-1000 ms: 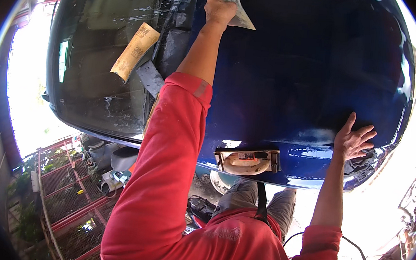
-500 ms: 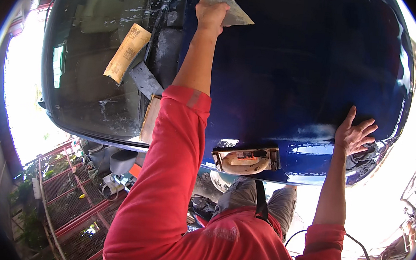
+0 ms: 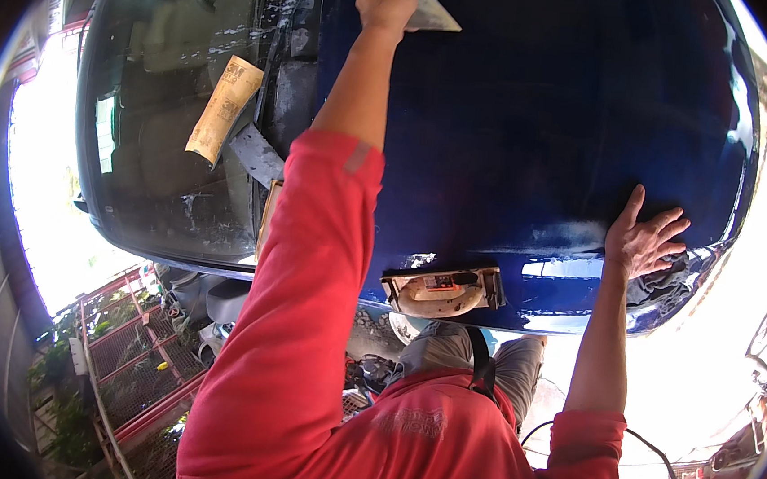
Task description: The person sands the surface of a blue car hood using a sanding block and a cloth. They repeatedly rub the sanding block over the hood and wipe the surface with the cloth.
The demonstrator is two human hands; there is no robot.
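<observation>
My left hand [image 3: 386, 5] grips a thin grey, pointed sheet [image 3: 431, 7] against the dark blue car hood [image 3: 519, 115], at the top of the view beside the windshield. My right hand [image 3: 643, 237] lies on the hood's lower right with fingers spread and nothing in it. Below it is a dark crumpled patch [image 3: 659, 284] at the corner, too unclear to name. A hand sander [image 3: 441, 291] with a pale curved handle rests along the hood's near edge.
On the windshield [image 3: 160, 105] lie a curved yellow sandpaper piece [image 3: 224, 108] and a grey strip [image 3: 257, 153]. A red mesh rack [image 3: 131, 355] and jumbled containers stand beside the car at lower left. A black cord [image 3: 659, 455] runs at lower right.
My left hand, still gripping the sheet, has moved a little up and to the left along the hood. My right hand has shifted slightly up and left in the view, fingers still spread.
</observation>
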